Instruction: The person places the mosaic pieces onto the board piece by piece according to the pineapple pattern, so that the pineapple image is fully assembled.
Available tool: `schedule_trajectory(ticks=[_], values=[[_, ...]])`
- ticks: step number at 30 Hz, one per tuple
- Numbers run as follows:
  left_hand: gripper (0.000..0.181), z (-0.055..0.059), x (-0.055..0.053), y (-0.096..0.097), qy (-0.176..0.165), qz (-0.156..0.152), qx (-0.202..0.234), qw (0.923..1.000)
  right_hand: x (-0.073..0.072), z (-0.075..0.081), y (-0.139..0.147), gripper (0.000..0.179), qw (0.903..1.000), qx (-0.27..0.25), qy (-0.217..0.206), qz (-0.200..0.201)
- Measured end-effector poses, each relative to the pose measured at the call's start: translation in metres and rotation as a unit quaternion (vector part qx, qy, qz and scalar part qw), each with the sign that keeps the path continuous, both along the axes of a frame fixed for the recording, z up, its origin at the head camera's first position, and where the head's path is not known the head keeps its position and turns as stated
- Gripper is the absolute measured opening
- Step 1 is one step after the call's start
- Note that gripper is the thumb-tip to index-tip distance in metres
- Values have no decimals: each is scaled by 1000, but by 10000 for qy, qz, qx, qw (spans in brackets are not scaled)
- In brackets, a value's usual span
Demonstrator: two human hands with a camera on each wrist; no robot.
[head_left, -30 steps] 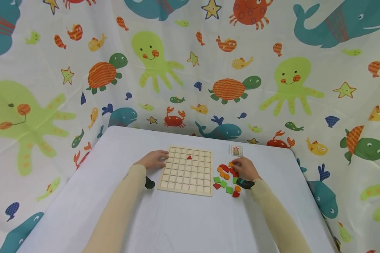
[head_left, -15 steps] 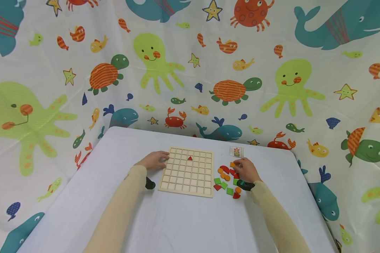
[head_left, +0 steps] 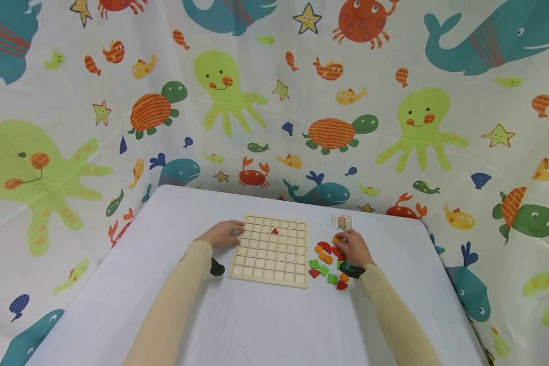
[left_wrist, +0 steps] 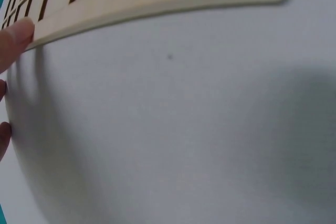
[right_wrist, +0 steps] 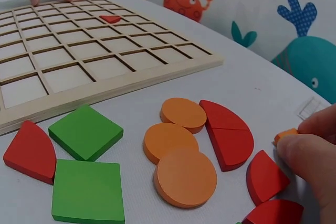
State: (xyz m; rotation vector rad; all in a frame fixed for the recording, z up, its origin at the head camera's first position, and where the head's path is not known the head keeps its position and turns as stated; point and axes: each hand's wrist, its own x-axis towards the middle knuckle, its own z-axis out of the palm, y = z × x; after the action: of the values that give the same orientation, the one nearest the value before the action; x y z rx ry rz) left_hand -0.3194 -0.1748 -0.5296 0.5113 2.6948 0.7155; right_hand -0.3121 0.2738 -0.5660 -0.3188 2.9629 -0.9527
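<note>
My left hand (head_left: pixel 221 235) rests at the left edge of a pale wooden grid board (head_left: pixel 269 282). In the left wrist view a fingertip (left_wrist: pixel 22 31) lies on the board's rim, with other fingertips lower by the white cloth. One red triangular piece (head_left: pixel 274 231) sits in a cell near the board's far side. To the right of the board, my right hand (head_left: pixel 354 248) pinches a small orange piece (right_wrist: pixel 286 136) between thumb and finger, which cover most of it. Red quarter-round pieces (right_wrist: pixel 266 177) lie just below that hand.
Between board and right hand lie orange discs (right_wrist: pixel 185 177), green squares (right_wrist: pixel 88 190) and more red pieces (right_wrist: pixel 30 150). A small gridded picture card (head_left: pixel 341 220) is beyond the right hand. A sea-animal patterned cloth (head_left: pixel 274 101) hangs behind the white table (head_left: pixel 256 325).
The orange piece shows less beside the right fingertips, and that hand has shifted slightly. My left hand keeps its place on the board's edge. The head view has tilted a little.
</note>
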Motion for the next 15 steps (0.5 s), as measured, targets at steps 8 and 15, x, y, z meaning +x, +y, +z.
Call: schedule_trajectory(ticks=[8, 15], values=[[46, 3, 2, 1, 6, -8, -42, 10000, 3, 5, -7, 41, 9986, -430, 36, -314], [47, 2, 1, 0, -68, 37, 29, 10000, -1, 8, -21, 34, 9942, -809, 566, -434]])
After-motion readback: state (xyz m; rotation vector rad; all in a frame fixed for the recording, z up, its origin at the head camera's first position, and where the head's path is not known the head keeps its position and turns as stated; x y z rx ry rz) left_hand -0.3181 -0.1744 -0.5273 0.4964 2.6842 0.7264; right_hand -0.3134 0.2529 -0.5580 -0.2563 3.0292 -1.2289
